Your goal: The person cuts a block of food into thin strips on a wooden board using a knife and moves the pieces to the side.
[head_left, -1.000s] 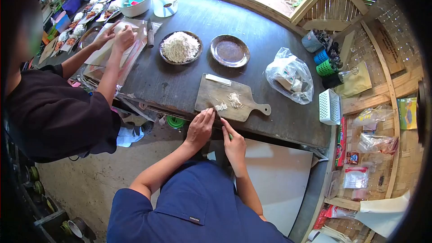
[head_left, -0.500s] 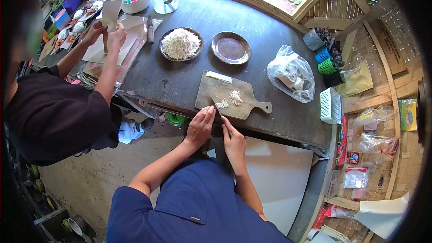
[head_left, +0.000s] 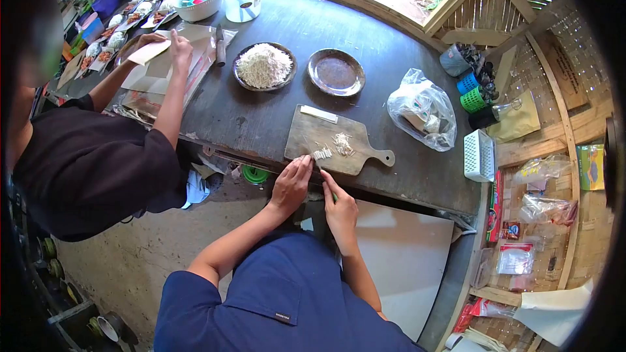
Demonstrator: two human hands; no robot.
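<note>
On the wooden cutting board (head_left: 306, 132), by its near left edge, the closed fingers of my left hand (head_left: 291, 181) press on thin white strips (head_left: 323, 154). My right hand (head_left: 341, 210) is wrapped round the green handle of a knife (head_left: 335, 197); its blade points at the board beside my left fingertips and is mostly hard to make out. A small heap of cut white shreds (head_left: 342, 144) lies to the right of the strips. Farther back on the board rests a pale, flat oblong piece (head_left: 319, 114).
Behind the board stand a bowl heaped with white shreds (head_left: 263, 65) and a brown plate (head_left: 336, 72). A plastic bag (head_left: 422, 109) and a white basket (head_left: 479, 156) are at the right. At the left, a co-worker (head_left: 98, 163) handles a pale sheet (head_left: 149, 52) near a knife (head_left: 220, 44).
My knife's blade no longer slants across the board and has drawn in by my left fingers. The co-worker's sheet has gone from upright to tilted low. My left hand stays in place.
</note>
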